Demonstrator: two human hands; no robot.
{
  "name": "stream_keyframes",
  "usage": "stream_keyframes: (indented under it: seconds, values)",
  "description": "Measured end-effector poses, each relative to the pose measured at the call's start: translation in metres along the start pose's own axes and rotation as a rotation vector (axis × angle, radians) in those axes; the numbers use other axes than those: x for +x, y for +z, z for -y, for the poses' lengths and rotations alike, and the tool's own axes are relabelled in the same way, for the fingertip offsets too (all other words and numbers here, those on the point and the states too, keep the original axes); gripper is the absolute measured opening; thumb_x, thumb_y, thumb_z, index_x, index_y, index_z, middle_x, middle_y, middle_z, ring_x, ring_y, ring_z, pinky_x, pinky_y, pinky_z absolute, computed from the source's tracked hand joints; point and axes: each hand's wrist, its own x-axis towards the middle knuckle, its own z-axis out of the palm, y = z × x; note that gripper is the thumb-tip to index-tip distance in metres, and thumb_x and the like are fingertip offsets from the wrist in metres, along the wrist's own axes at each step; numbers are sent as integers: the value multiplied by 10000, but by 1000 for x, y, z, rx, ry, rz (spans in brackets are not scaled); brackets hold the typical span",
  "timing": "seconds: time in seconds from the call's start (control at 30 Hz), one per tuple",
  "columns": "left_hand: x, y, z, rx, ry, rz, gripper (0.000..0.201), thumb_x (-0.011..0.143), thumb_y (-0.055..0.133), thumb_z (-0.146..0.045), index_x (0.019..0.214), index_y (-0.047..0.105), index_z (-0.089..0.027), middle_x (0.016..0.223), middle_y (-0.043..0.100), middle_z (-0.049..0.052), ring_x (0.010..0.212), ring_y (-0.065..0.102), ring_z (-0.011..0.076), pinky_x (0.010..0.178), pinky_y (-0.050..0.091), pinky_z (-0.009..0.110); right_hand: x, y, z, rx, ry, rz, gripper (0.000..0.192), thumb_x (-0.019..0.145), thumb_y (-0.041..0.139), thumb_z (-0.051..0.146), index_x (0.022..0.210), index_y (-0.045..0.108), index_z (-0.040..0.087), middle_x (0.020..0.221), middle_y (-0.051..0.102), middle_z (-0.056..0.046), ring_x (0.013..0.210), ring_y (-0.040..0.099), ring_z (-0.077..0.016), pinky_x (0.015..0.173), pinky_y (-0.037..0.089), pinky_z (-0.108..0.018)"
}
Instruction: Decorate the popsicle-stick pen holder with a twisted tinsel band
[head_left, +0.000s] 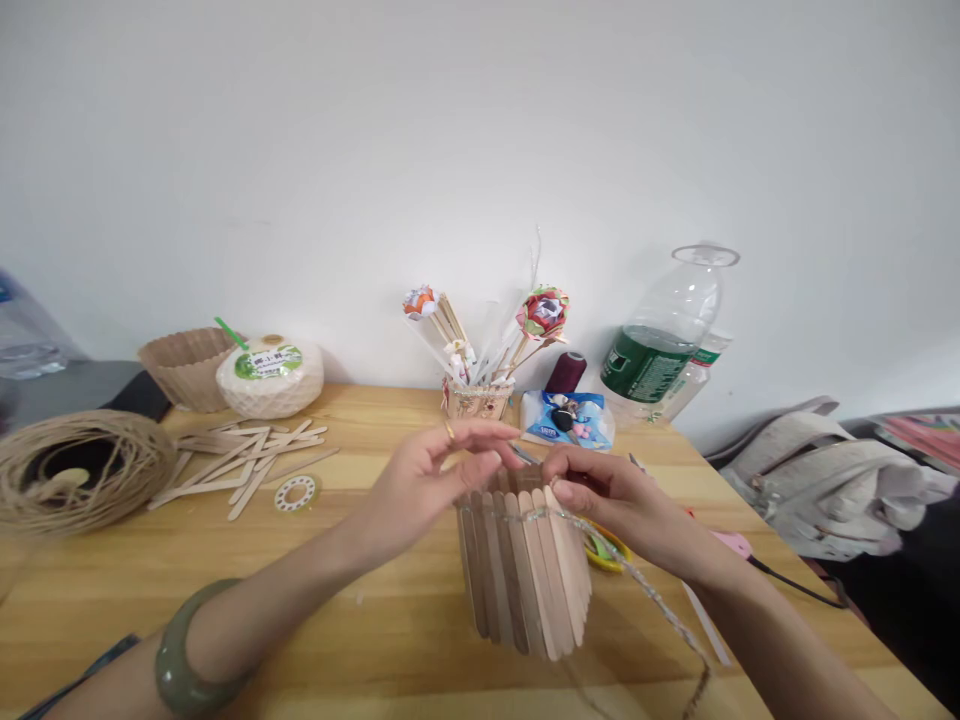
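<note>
Where fingers pinch, both hands (pixel 517 480) atop stick cup (pixel 525 570).

We see the stick holder (pixel 525 570) standing on the table (pixel 300 600), between our hands. Loose sticks (pixel 240 465) lie left; a bottle (pixel 660 340) stands behind right.

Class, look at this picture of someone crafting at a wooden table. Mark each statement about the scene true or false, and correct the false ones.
1. Both hands are at the top rim of a holder made of ice-cream sticks. True: the left hand and right hand meet at the stick holder.
2. A cord runs around the holder near its top. True: the braided cord trails off to the right.
3. The loose sticks lie right of the holder. False: the loose sticks lie to its left.
4. The green-labelled bottle stands upright. False: the bottle leans against the wall.
5. The left wrist is bare. False: it wears a green bangle.
</note>
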Motion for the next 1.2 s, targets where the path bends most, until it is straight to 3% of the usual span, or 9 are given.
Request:
stream_keyframes:
  seconds: [0.17,0.27,0.43,0.57,0.7,0.83,0.93,1.1,1.2]
  values:
    - [8,-10,6,-22,21,-296,110,734,646,-247,669,684,-167,621,679,2,844,631,184,887,428,316,-2,-1,-4,9,22,-17,272,839,502,417,716,499,174,704,418,18,652,384,-116,575,295,-239]
    - [10,-13,3,-47,53,-334,186,762,597,-231,593,633,-162,541,608,-11,792,613,164,854,422,288,-3,1,-6,-15,28,-38,287,827,515,431,710,516,169,711,441,8,647,393,-118,557,299,-235]
    - [12,-17,-3,-211,52,-343,207,843,484,-276,660,510,-182,355,296,-114,392,406,86,809,435,321,-5,2,-9,79,81,-25,331,792,538,490,745,529,163,691,452,13,601,403,-108,542,332,-228]
    - [16,-22,2,-180,49,-360,330,862,461,-339,569,417,-192,350,275,-108,386,403,87,810,430,320,-8,2,-17,81,70,-64,306,799,539,473,771,541,168,696,463,12,633,430,-117,568,362,-229]
    - [20,-20,17,-57,10,-294,386,767,533,-531,642,524,-166,691,633,37,795,605,193,875,412,363,-9,3,-26,29,48,-162,274,817,524,452,807,554,180,749,523,-7,707,493,-143,626,413,-252]
    - [17,-3,33,59,-127,-26,835,495,807,-400,1199,399,-213,1288,477,135,1156,477,276,938,393,420,-6,5,-28,37,40,-250,288,821,507,466,813,546,181,758,547,-7,726,528,-154,658,437,-272]
    - [12,10,42,148,-107,34,966,479,824,-283,1287,300,-210,1316,452,136,1205,435,279,988,354,432,-4,6,-28,20,30,-280,298,813,511,472,809,554,177,788,567,-16,759,547,-166,681,451,-282]
    - [9,16,46,254,-117,-93,827,571,763,-253,1277,334,-216,1220,545,112,1149,491,283,955,383,431,-8,15,-28,-20,31,-309,319,851,482,411,1097,493,208,991,581,-43,862,566,-169,757,473,-314]
    - [5,18,46,287,-129,-137,863,568,772,-280,1293,307,-229,1187,564,118,1132,504,298,940,390,439,-9,21,-26,-174,-42,-342,331,803,583,341,1096,490,219,1080,543,-54,898,547,-173,782,460,-321]
